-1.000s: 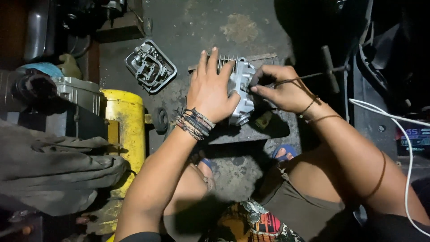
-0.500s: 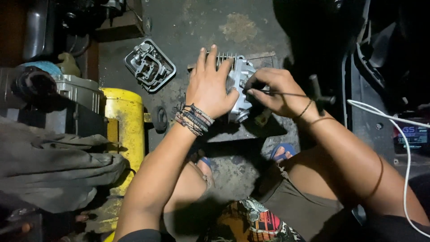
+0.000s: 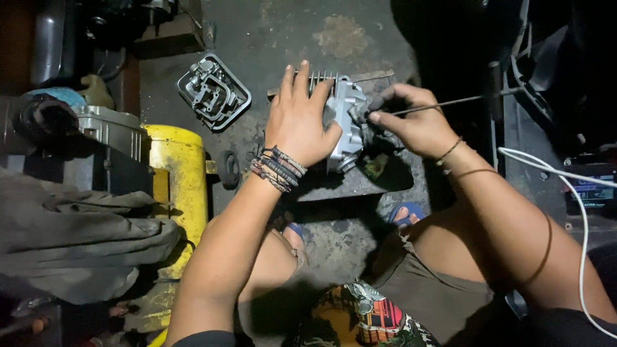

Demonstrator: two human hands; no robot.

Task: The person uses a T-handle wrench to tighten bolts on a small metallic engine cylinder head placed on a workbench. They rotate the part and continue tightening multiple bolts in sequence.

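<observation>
A: Where does the finned engine part (image 3: 344,122) sit?

B: On a dark metal plate (image 3: 360,183) that lies on the concrete floor (image 3: 270,38), just in front of the person's feet. It is silver-grey, with cooling fins showing at its far edge.

A: And the left hand (image 3: 299,119)?

B: It lies flat over the left side of the engine part, fingers stretched out and spread, palm pressing down. It grips nothing; it only rests on the casting. Braided bracelets (image 3: 277,168) ring the wrist just behind it.

A: The right hand (image 3: 411,122)?

B: Right of the engine part and touching it. Its fingers are curled, thumb and forefinger pinched on a thin dark rod (image 3: 443,103) that runs away from the engine part to the right.

A: What else lies around the engine part?

B: To its left, well apart on the floor, a squarish metal cover (image 3: 213,92) with ribbed insides. Farther left stands a yellow tank (image 3: 177,173), with a grey cloth (image 3: 77,238) draped beside that. Well to the right of the engine part, a white cable (image 3: 565,173) curves past the right forearm.
</observation>
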